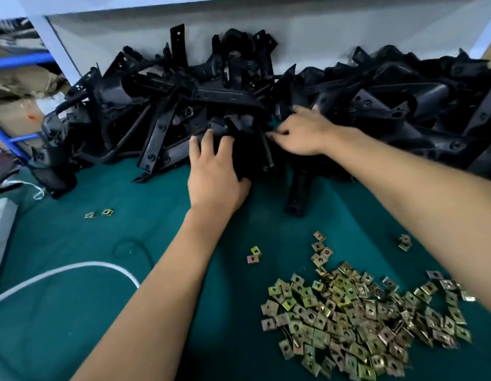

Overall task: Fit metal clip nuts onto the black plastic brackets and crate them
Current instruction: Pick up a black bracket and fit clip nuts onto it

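Factory workbench (73,270): heaped brackets (184,100), clip nuts (362,320)

Bracket pile (239,86) walls the table's far edge; loose clip nuts (357,320) crowd the near right.

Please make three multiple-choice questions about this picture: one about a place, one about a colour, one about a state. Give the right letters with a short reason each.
1. Where does the big heap of metal clip nuts lie?
A. near right of the table
B. far left
C. on top of the brackets

2. What colour is the table cover?
A. red
B. green
C. white

3. What is the left hand doing?
A. resting flat on the table
B. pinching a clip nut
C. holding a black bracket

Key: 1 A, the heap lies under the right forearm, near the camera. 2 B, the cloth is dark green. 3 C, its fingers curl over the black part.
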The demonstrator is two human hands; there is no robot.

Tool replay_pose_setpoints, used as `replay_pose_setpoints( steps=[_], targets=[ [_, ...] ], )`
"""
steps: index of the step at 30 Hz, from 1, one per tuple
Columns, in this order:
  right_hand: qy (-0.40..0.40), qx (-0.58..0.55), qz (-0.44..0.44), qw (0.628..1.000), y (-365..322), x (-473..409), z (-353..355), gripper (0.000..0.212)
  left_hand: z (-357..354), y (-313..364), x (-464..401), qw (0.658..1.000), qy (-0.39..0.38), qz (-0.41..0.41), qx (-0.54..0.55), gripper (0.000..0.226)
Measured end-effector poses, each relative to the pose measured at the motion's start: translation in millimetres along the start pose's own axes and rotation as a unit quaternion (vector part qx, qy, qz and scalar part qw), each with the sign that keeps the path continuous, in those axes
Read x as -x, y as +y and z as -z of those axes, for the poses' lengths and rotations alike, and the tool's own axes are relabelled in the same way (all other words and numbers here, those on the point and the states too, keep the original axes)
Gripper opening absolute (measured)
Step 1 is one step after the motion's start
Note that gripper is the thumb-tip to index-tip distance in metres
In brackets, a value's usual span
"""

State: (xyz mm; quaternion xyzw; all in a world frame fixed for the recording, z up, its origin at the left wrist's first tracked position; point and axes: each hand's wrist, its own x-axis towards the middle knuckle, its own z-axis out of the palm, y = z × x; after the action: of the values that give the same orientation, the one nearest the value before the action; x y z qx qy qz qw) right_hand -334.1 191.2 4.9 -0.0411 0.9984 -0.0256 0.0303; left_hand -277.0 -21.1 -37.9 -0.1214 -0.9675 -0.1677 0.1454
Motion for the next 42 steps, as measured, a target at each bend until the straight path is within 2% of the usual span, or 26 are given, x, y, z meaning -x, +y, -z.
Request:
replay_pose_setpoints(
  steps=[4,9,11,13,15,17,18,19,21,22,23,25,27,29,31,33,35,36,38,40,42],
  targets=[
    [0.045,-0.097,0.062,0.992,-36,32,-23,0.046,21,-21,25,0.999,0.004,0.025,0.03,0.071],
    [0.011,-0.211,0.081,0.974,-70,53,-24,0.049,38,-36,54,0.998,0.011,0.067,0.014,0.071],
    [0.076,-0.312,0.056,0.945,-68,69,-18,0.041,41,-31,62,0.993,0.036,0.111,-0.01,0.07],
    [0.174,-0.363,0.021,0.915,-58,91,-12,0.023,44,-19,67,0.981,0.094,0.17,-0.003,0.071],
    [0.236,-0.352,-0.015,0.906,-44,116,-9,0.014,49,-4,73,0.962,0.195,0.188,0.029,0.065],
    [0.237,-0.319,-0.046,0.916,-31,143,-10,0.018,53,15,82,0.932,0.317,0.152,0.085,0.055],
    [0.217,-0.302,-0.06,0.926,-26,156,-12,0.021,54,25,86,0.919,0.355,0.114,0.124,0.048],
    [0.189,-0.281,-0.071,0.938,-24,169,-14,0.022,54,36,90,0.917,0.357,0.069,0.165,0.041],
    [0.128,-0.236,-0.074,0.96,-26,191,-20,0.021,52,57,95,0.947,0.259,-0.007,0.187,0.024],
    [0.108,-0.214,-0.066,0.969,-30,200,-24,0.019,49,66,97,0.973,0.177,-0.023,0.146,0.019],
    [0.092,-0.198,-0.05,0.975,-35,207,-29,0.016,44,74,98,0.991,0.091,-0.025,0.09,0.024],
    [0.08,-0.185,-0.016,0.979,-43,216,-37,0.014,36,79,97,0.999,-0.041,-0.008,0.002,0.046],
    [0.088,-0.185,0.002,0.979,-45,222,-41,0.009,34,71,93,0.999,-0.047,-0.003,-0.02,0.054],
    [0.103,-0.178,0.009,0.979,-45,223,-43,0.01,39,56,82,1.0,-0.021,-0.001,0.0,0.051],
    [0.118,-0.175,0.027,0.977,-52,224,-42,0.011,45,37,72,0.999,0.005,-0.001,0.036,0.042],
    [0.122,-0.196,0.061,0.971,-65,222,-41,0.011,50,22,63,0.992,0.03,0.023,0.119,0.022],
    [0.102,-0.228,0.085,0.965,-80,217,-42,0.009,50,16,56,0.956,0.04,0.089,0.277,0.004],
    [0.09,-0.23,0.09,0.965,-88,214,-43,0.009,51,15,55,0.917,0.048,0.128,0.376,0.003],
    [0.072,-0.21,0.093,0.971,-102,206,-45,0.023,53,18,60,0.803,0.061,0.17,0.567,0.007],
    [0.062,-0.194,0.092,0.975,-114,199,-47,0.033,54,19,68,0.697,0.051,0.168,0.695,0.008],
    [0.071,-0.192,0.092,0.975,-123,193,-50,0.036,53,16,78,0.634,0.037,0.157,0.756,0.01]
  ],
)
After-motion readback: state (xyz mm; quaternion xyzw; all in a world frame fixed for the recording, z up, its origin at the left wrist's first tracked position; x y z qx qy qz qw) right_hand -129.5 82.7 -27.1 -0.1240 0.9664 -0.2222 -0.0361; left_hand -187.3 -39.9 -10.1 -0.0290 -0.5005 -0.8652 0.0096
